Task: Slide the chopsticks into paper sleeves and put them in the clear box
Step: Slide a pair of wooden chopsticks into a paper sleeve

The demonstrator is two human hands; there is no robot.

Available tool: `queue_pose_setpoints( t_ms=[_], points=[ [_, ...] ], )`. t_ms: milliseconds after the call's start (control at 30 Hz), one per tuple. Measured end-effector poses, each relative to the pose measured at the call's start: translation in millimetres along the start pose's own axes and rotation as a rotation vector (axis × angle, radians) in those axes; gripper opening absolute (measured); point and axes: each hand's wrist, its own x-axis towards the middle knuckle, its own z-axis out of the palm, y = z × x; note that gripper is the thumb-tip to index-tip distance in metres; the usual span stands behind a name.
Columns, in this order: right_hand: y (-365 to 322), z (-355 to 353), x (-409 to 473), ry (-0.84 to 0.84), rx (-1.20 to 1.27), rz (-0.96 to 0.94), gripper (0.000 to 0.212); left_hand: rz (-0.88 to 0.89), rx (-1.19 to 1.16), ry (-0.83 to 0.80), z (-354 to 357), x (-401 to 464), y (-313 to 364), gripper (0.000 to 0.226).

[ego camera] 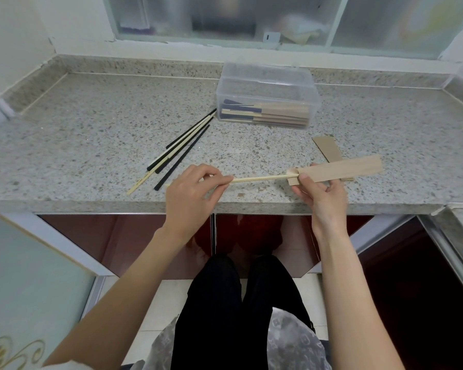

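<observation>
Head view: left hand (195, 188) pinches a pale bamboo chopstick (259, 179) near its back end, tip entering the paper sleeve (340, 170), whose mouth the right hand (321, 190) pinches to steady it. Clear box (267, 96) sits beyond both grips on the table (91, 116); loose chopsticks (179, 148) beyond the left grip.

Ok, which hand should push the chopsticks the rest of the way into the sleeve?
The left hand. It pinches the free end of the light chopsticks, whose tips sit at the mouth of the paper sleeve. The right hand grips that sleeve and should probably just steady it.
</observation>
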Motion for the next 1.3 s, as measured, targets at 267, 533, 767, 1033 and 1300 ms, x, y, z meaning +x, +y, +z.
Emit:
queue_pose_setpoints(
  t_ms=[267, 533, 767, 1033, 1300],
  points=[
    [6, 10, -2, -0.058, 0.07, 0.096, 0.023, -0.058, -0.011, -0.039, 13, -6, 6, 0.009],
    [3, 1, 1, 0.077, 0.166, 0.1, 0.014, -0.405, -0.233, -0.391, 2, 1, 1, 0.022],
    [11, 1, -2, 0.051, 0.144, 0.125, 0.011, -0.727, -0.575, -0.312, 7, -1, 9, 0.01],
    [22, 23, -14, 0.015, 0.072, 0.168, 0.006, -0.8, -0.637, -0.202, 20, -2, 28, 0.01],
    [23, 23, -17, 0.027, 0.105, 0.182, 0.008, -0.724, -0.525, -0.275, 23, 0, 25, 0.015]
  ],
)
